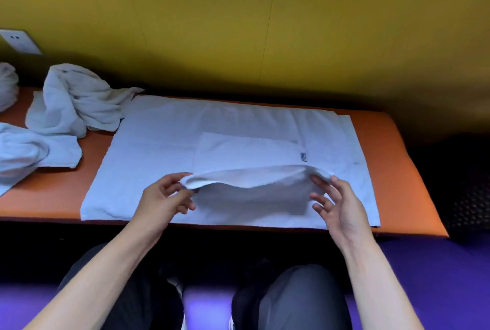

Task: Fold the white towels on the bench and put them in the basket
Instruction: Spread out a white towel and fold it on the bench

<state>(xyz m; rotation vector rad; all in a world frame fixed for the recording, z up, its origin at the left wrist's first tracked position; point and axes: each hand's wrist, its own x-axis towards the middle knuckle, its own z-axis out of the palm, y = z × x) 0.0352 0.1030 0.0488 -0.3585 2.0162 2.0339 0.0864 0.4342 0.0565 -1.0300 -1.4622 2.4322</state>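
fold | my left hand (164,197) and right hand (336,202) each pinch a near corner of the small white towel (249,152), lifting its edge to double it | flat towel underneath (148,149) as pad on orange bench (384,149)

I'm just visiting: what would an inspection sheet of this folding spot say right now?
Surface: orange bench, mostly covered by a flat white towel.
Job's things: small towel lying on the flat one, near edge lifted; crumpled towels at left; basket not seen.
Clutter: nothing seen.
Grippers: left hand and right hand each pinch a corner of the small towel.
Cables: nothing seen.
Surroundings: yellow wall, wall socket, purple floor.
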